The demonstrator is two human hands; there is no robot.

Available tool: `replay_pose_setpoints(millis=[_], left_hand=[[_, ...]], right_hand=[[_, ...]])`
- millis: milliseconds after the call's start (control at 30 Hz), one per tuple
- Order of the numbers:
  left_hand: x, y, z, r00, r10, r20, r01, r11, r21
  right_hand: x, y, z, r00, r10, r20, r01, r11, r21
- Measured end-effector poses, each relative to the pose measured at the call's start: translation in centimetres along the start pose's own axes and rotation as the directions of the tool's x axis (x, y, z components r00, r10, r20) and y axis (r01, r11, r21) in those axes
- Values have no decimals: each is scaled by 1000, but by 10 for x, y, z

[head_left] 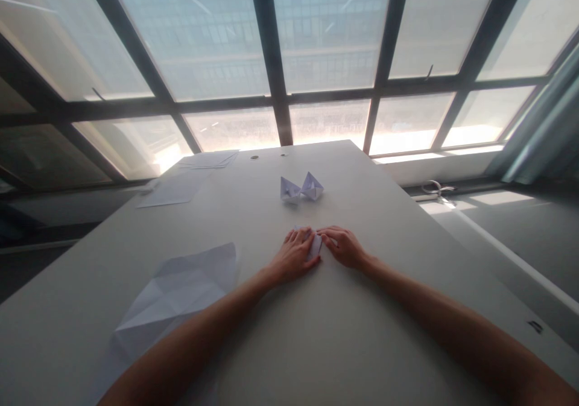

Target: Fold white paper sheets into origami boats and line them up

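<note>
A small folded piece of white paper (pixel 315 247) lies on the white table (pixel 362 345). My left hand (pixel 296 254) rests on it, pressing it flat with fingers extended and partly covering it. At the paper's right edge, the fingertips of my right hand (pixel 342 246) touch it, the fingers slightly bent and the hand low over the table. Beyond my hands stand two folded paper boats (pixel 290 191) (pixel 312 187), side by side and touching or nearly so.
A large creased sheet (pixel 176 297) lies beside and partly behind my left forearm. Flat white sheets (pixel 169 190) are at the far left of the table. Large windows (pixel 330 32) rise past the far edge; a curtain (pixel 547 122) hangs at the right.
</note>
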State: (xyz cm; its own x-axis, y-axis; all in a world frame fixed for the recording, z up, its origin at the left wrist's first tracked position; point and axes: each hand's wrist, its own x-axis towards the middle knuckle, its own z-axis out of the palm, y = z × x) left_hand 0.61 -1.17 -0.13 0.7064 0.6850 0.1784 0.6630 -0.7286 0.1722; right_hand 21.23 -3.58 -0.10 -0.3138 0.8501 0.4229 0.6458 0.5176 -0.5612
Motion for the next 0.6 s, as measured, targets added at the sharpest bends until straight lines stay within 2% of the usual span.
replay_pose_setpoints(millis=[67,133,233,400,533,600], left_hand=[[1,2,-4,997,77,8,-77,997,-32],[0,4,-9,989,150,15,-149,987,-59],[0,5,-14,982,188,29,-185,980,-73],[1,-2,-8,981,186,56,-181,979,-90],[4,-9,-4,959,277,65,-258,941,-218],[4,-10,-7,942,333,46,-308,911,-276]], right_hand=[[2,4,2,1000,-20,8,20,999,-28],[3,7,3,996,-40,83,46,996,-75],[3,9,4,988,-16,151,39,987,-154],[1,9,2,995,28,93,-4,968,-252],[1,7,1,1000,27,0,-26,973,-228],[2,7,1,999,6,42,2,979,-205]])
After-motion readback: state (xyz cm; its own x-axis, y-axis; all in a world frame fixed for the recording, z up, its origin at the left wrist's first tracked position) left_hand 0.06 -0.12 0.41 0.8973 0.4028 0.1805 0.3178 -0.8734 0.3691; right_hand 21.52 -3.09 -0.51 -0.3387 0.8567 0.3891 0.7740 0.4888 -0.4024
